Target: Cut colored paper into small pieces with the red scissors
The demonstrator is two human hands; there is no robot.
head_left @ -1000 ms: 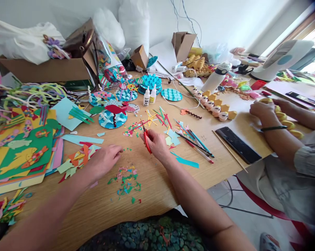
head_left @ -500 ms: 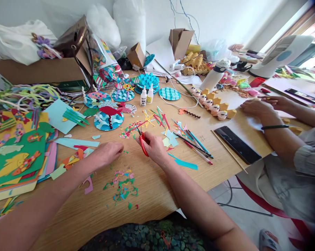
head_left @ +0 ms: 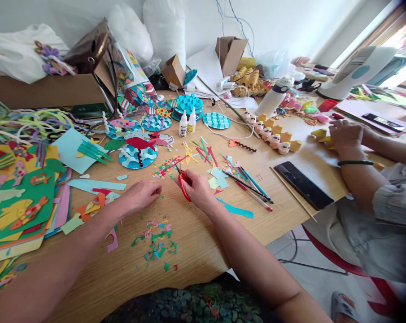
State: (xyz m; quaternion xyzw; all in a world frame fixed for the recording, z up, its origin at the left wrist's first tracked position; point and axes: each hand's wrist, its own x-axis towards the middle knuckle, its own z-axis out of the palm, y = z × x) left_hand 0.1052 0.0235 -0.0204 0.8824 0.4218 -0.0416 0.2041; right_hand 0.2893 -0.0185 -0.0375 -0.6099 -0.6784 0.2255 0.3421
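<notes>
Red-handled scissors [head_left: 183, 185] are in my right hand [head_left: 200, 192], their blades a little apart and pointing away from me over the table. My left hand [head_left: 145, 195] rests low over the wood to the left of them, fingers curled in; whatever they may hold is hidden. Tiny paper scraps [head_left: 159, 242] in green, pink and blue lie scattered nearer to me. Beyond the scissors is a patch of small coloured paper dots [head_left: 165, 169]. A red paper fish [head_left: 140, 143] stands on a blue scaled disc [head_left: 149, 159] behind my left hand.
Two glue bottles [head_left: 183, 125] stand at mid-table. Pens [head_left: 253, 188], paper strips [head_left: 207, 152] and a black phone [head_left: 303, 185] lie to the right. Cut paper fish on coloured sheets [head_left: 28, 193] cover the left. Another person's hands [head_left: 347, 134] work beside a yellow egg-carton strip [head_left: 277, 132].
The other person's hands have drawn back to the right, showing a yellow carton piece. My left hand has shifted very slightly; my right hand keeps the scissors in place. The view has moved slightly.
</notes>
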